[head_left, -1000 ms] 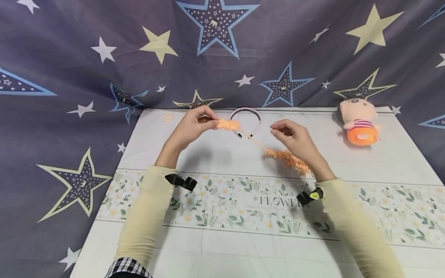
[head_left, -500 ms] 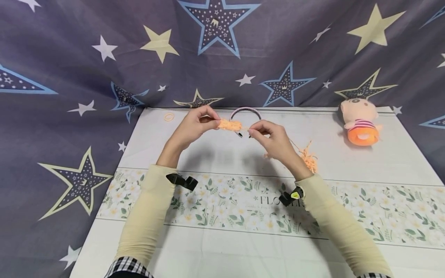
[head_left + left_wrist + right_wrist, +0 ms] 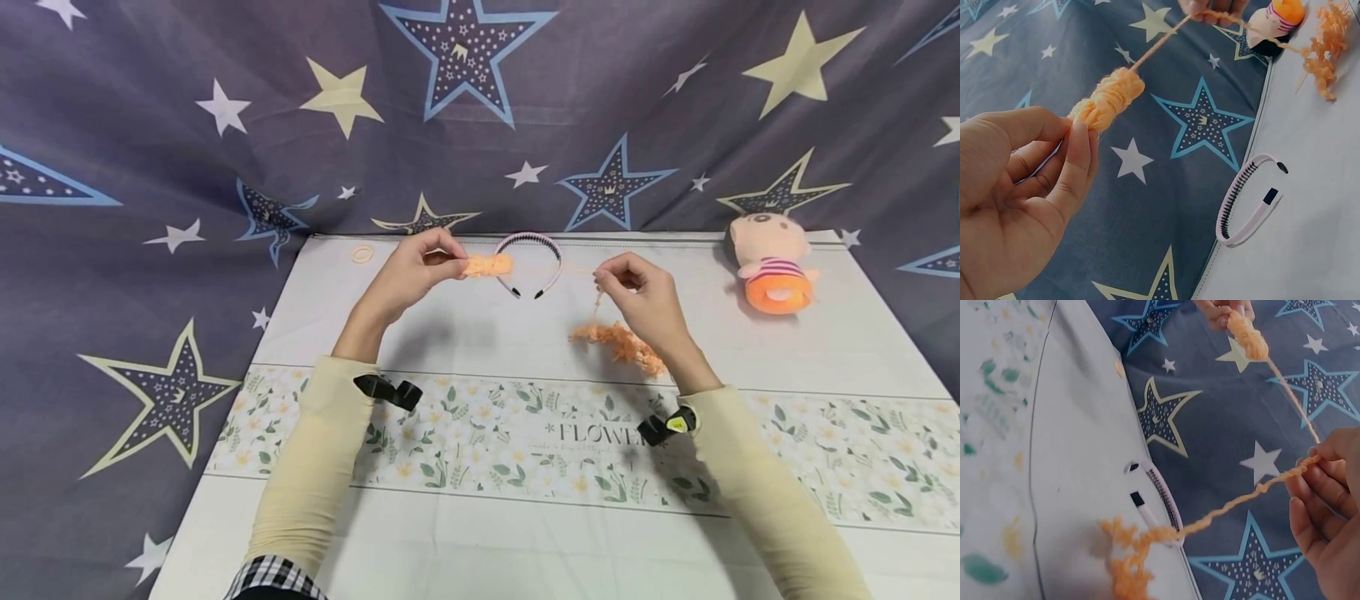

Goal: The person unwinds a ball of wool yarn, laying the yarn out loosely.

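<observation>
A small wound bundle of orange yarn (image 3: pixel 1110 99) is pinched at one end between the thumb and fingers of my left hand (image 3: pixel 420 268), above the table. From its other end a strand runs taut to my right hand (image 3: pixel 643 298), whose thumb and forefinger pinch the yarn strand (image 3: pixel 1291 392). Past those fingertips the strand hangs down to a loose, crinkled heap of orange yarn (image 3: pixel 618 343) on the table. In the right wrist view the heap (image 3: pixel 1129 562) shows at the lower left. My right hand and wrist partly cover it in the head view.
Behind the yarn, a pink headband (image 3: pixel 529 238) with black teeth lies near the table's back edge. A thin orange ring (image 3: pixel 362 254) is at the back left. On the right lies a plush toy (image 3: pixel 774 267). A star-printed curtain (image 3: pixel 465 150) hangs behind the table (image 3: pixel 465 533).
My right hand went left to the bundle, then drew back right with the strand, which now stretches between both hands. The left hand stays nearly in place with the bundle.
</observation>
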